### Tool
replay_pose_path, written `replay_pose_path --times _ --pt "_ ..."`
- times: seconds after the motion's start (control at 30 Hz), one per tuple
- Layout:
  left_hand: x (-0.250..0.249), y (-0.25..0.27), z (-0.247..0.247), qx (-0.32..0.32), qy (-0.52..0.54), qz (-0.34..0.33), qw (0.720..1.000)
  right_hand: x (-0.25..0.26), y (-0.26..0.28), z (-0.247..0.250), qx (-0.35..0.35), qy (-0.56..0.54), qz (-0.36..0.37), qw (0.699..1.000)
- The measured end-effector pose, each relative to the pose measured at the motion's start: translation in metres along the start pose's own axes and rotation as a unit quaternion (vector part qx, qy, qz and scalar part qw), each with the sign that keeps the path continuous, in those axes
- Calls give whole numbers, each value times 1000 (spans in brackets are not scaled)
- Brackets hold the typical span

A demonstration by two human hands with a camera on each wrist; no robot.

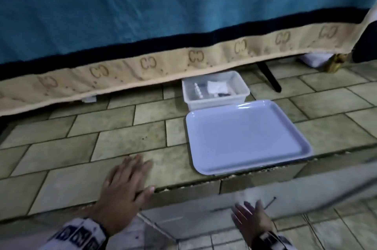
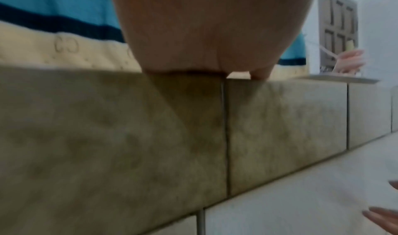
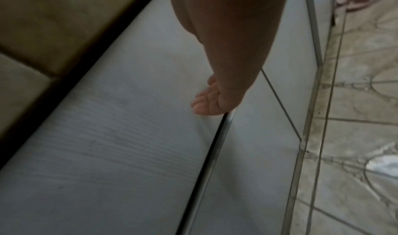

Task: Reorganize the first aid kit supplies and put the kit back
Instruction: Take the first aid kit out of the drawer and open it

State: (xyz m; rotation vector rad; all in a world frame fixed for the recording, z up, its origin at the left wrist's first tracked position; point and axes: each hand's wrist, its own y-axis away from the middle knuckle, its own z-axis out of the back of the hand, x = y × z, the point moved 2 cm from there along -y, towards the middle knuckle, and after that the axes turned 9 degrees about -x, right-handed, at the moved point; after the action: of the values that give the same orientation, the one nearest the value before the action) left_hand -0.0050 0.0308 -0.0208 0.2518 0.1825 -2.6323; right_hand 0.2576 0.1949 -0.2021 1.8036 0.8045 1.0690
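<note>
Two hands show at the bottom of the head view, one on either side of the raised tiled step (image 1: 126, 127) that carries everything else. Left of the white tray (image 1: 244, 137), the left hand (image 1: 124, 190) lies palm down on the step's front edge with its fingers (image 1: 140, 163) straight and slightly spread, holding nothing; the left wrist view shows the palm pressed on the tile lip. Behind that hand hangs a teal blanket (image 1: 163, 4) with a dark band and a beige border (image 1: 142, 66) printed with repeated interlocking "CC"-style marks and dots. The tray sits flat on the step, its surface bare. Just behind the tray, touching or nearly touching its far rim, stands the open white plastic bin (image 1: 216, 99), half under the blanket's hem, holding small white supplies too blurred to name. In front of the tray and below the step, the right hand (image 1: 252, 220) is blurred, its fingers (image 1: 237, 212) loosely extended over a pale grey surface, gripping nothing. A black leg (image 1: 269, 78) slants down right of the bin.
</note>
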Motion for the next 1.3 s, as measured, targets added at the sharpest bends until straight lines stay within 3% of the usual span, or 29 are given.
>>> replay_pose_path --times 0.17,0.47,0.63,0.9,1.0,1.1,1.17,1.2,1.23,1.3 --pt "1 1 -9 -3 -7 2 1000 -29 -10 -30 -1 -59 -78 995" --pt "5 0 -10 -31 -22 -14 999 -35 -32 -33 -28 -144 -97 984" --pt "3 0 -10 -37 -23 -9 999 -45 -26 -12 -77 -153 -104 980" --pt "0 0 -9 -36 -24 -6 999 -59 -11 51 -75 -77 -107 988" --pt "0 0 -9 -25 -7 4 1000 -59 7 74 -55 74 -88 992" --pt "-14 13 5 -74 31 25 996 -51 24 101 -65 305 -96 945" --pt "-38 34 14 -165 20 -31 986 -44 44 108 -25 468 -102 877" --pt "-52 45 12 -176 30 -57 982 -39 57 107 10 543 -97 834" --pt "-63 54 5 -140 52 -63 987 -33 71 104 56 601 -87 792" --pt "-75 65 -23 34 102 -12 994 -16 106 90 160 675 -54 718"
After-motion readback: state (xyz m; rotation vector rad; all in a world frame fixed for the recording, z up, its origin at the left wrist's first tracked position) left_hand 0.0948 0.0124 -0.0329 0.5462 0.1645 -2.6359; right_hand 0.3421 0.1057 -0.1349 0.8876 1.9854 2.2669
